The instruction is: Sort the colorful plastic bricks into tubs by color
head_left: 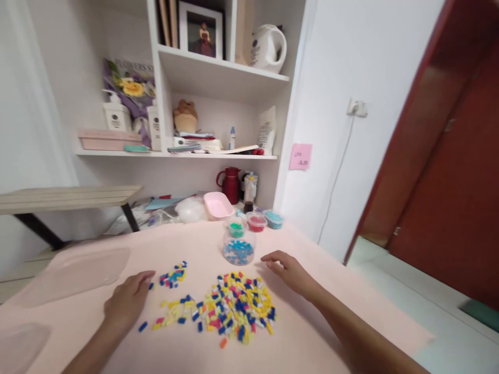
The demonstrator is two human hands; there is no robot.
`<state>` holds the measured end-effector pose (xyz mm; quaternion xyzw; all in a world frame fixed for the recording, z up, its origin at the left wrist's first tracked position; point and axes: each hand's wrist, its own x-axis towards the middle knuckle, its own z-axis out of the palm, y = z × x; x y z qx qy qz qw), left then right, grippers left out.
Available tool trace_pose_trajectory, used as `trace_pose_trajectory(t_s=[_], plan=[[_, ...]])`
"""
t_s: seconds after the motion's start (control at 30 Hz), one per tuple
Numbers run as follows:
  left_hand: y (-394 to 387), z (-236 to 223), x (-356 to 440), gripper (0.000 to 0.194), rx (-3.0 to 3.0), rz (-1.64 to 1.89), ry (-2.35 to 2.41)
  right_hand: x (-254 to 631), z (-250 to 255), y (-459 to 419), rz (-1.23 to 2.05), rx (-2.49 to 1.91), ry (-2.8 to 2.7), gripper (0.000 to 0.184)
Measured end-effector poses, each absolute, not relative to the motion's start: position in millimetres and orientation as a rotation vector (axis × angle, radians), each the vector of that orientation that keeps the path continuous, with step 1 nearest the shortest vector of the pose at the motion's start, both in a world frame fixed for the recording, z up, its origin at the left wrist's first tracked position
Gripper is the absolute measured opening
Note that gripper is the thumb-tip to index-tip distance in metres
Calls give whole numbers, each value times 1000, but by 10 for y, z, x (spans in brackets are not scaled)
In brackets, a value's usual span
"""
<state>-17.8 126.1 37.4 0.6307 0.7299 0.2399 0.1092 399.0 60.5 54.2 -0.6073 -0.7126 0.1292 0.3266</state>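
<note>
My left hand [128, 297] rests low over the pink cloth, fingers stretched forward, beside a small dark blue brick [151, 286]. Just to its right lies a small cluster of mixed bricks [174, 275]. A larger pile of small toy bricks [241, 304] in yellow, dark blue, white and pink spreads between my hands, trailing off leftward. My right hand [286, 269] hovers beyond the pile's right side with thumb and fingers apart, holding nothing visible. Left of its fingertips stands a clear round tub of blue bricks [238, 253]. Neither palm shows.
Behind that tub are small tubs of green bricks [236, 229], red pieces [256, 222] and light blue pieces [273, 219]. A pink basin [219, 205], a red jug [230, 185] and a bottle [249, 195] stand farther back. A clear plastic lid [81, 272] lies at left.
</note>
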Motion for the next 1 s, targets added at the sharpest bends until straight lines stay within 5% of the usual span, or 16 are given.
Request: trace_pose_trajectory(t_s=[0.4, 0.8, 1.0], plan=[[1369, 262, -101, 36, 2237, 768, 2026, 3817, 285, 345, 414, -1683, -2153, 53], [1280, 225, -86, 41, 2240, 1025, 1700, 2515, 827, 788, 368, -1167, -2369, 34], [1269, 203, -87, 44, 2310, 1056, 1501, 1941, 707, 1228, 201, -1350, -2375, 39]])
